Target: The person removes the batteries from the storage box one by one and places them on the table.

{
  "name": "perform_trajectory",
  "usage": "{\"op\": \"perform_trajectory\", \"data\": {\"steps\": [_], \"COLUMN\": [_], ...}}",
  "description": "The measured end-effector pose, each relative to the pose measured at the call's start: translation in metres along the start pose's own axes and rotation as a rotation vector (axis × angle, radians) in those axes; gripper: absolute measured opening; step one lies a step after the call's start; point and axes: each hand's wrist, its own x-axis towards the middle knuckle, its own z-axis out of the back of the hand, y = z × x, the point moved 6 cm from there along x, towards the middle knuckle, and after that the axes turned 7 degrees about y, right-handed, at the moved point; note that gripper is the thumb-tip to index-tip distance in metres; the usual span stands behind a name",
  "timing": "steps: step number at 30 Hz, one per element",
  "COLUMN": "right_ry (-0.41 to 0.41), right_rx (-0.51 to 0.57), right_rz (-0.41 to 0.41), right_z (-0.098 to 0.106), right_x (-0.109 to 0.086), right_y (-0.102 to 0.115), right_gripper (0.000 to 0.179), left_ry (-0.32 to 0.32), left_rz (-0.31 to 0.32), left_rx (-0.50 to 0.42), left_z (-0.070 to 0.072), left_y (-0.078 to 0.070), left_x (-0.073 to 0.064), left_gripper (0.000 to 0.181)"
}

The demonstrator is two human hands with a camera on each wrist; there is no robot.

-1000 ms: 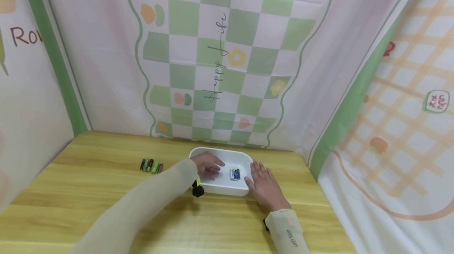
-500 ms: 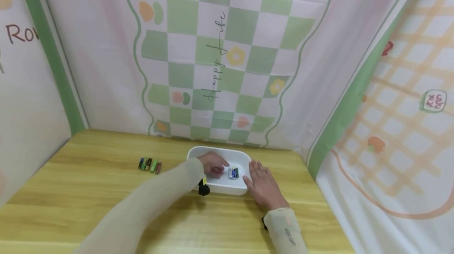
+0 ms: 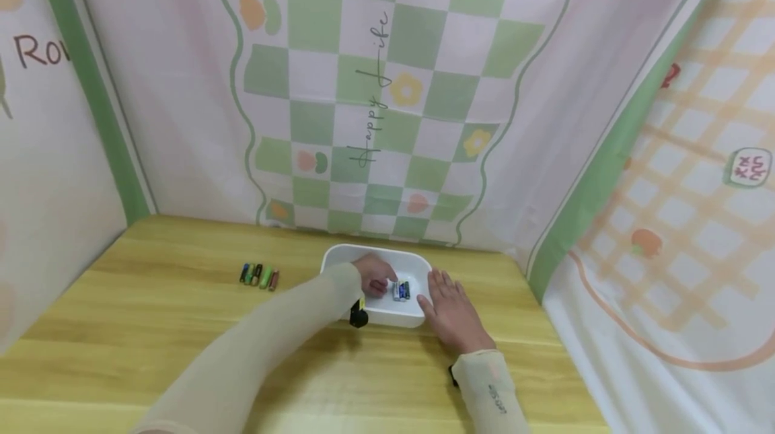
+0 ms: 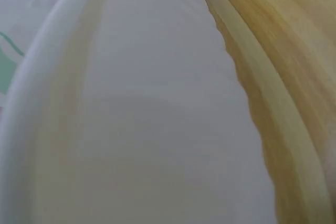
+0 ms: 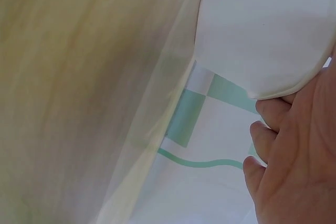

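Observation:
A white plastic bin (image 3: 418, 262) stands on the wooden table, and its pale wall fills most of the left wrist view. Inside lie several small batteries (image 3: 401, 291), side by side on the right half of the floor. My left hand (image 3: 374, 274) is down in the bin just left of them, a finger stretched out to their near edge; whether it touches them is hard to tell. Its lower fingers look loosely bent, with nothing visible in them. My right hand (image 3: 454, 313) rests along the bin's right end, fingers fairly straight, seen also touching the rim in the right wrist view.
Left of the bin, several batteries (image 3: 259, 276) in green, black, blue and reddish colours lie in a row on the table (image 3: 121, 326). A printed cloth (image 3: 387, 118) hangs behind the table's back edge, with more cloth at both sides.
My left hand has moved right inside the bin, closer to the batteries there. My right hand stays at the bin's end. The batteries on the table look unchanged.

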Motion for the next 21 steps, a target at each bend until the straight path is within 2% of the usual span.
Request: {"op": "perform_trajectory", "data": {"steps": [5, 9, 16, 21], "right_ry": [0.0, 0.011, -0.007, -0.02], "right_rx": [0.015, 0.023, 0.025, 0.026], "right_rz": [0.007, 0.011, 0.008, 0.007], "right_z": [0.001, 0.0, 0.002, 0.002], "right_x": [0.0, 0.0, -0.001, -0.001], "right_y": [0.0, 0.0, 0.0, 0.001], "right_gripper": [0.066, 0.067, 0.066, 0.065], "left_ry": [-0.037, -0.056, -0.097, -0.101], "left_rz": [0.015, 0.003, -0.048, -0.055], "left_rx": [0.01, 0.024, 0.188, 0.261], "left_z": [-0.006, -0.008, -0.006, -0.006], "left_y": [-0.007, -0.008, -0.011, -0.008], "left_x": [-0.002, -0.001, 0.01, 0.013], "left_gripper": [0.023, 0.02, 0.012, 0.012]}}
